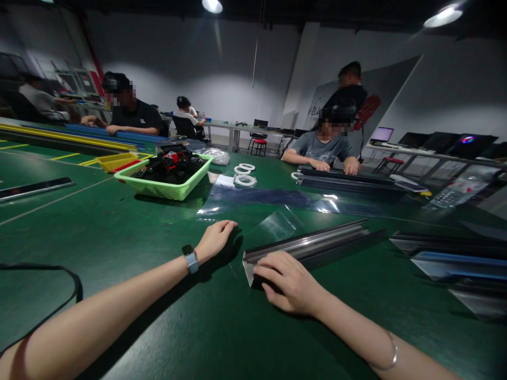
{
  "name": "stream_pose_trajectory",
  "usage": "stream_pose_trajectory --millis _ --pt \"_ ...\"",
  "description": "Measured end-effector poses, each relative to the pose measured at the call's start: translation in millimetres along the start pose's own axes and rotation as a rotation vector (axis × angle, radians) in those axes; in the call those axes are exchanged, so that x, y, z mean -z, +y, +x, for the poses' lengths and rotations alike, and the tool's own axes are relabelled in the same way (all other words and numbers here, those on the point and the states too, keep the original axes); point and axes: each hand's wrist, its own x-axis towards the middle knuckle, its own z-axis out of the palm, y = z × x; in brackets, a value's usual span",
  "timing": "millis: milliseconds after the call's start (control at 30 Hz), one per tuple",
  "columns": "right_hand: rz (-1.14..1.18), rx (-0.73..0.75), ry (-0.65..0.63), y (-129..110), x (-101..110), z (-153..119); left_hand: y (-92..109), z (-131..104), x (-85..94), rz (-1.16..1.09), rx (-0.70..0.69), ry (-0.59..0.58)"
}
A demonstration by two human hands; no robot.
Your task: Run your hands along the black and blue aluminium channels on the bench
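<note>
My right hand (pixel 291 282) has its fingers curled over the near end of a dark metal profile (pixel 312 244), a long channel-shaped strip lying on the green table. My left hand (pixel 216 240), with a watch at its wrist, is held just above the table, left of the profile and apart from it. Its fingers reach out loosely to the right, with nothing seen in them. Beyond the profile lies a small clear plastic bag (pixel 279 224). Behind that stretches a long clear plastic sleeve (pixel 273 198).
A green basket (pixel 170 189) full of black parts stands ahead, beside a yellow tray (pixel 116 162). White rings (pixel 245 180) lie nearby. More profiles (pixel 463 261) are at right, and a dark strip (pixel 37 189) lies left. Across the table a co-worker (pixel 330 150) handles profiles; another sits far left.
</note>
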Motion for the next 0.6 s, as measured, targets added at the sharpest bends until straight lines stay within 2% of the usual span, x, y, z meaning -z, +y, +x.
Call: stream_pose_trajectory --millis 100,233,333,433,600 --pt "-0.084 -0.02 0.05 39.7 13.8 -17.6 2.5 0.1 0.9 0.007 -0.029 -0.039" --pt "-0.213 -0.233 0.057 101.9 29.8 -57.7 2.0 0.0 1.3 0.045 -0.068 -0.074" --pt "-0.265 -0.378 0.039 133.3 34.0 -84.9 -0.4 -0.5 0.0 0.098 -0.113 -0.077" --pt "-0.293 -0.474 0.048 143.4 31.0 -95.7 -2.8 -0.3 -2.5 0.127 -0.141 -0.076" --pt "-0.282 -0.498 0.056 126.8 24.4 -84.3 -6.2 1.9 -4.8 0.132 -0.151 -0.095"
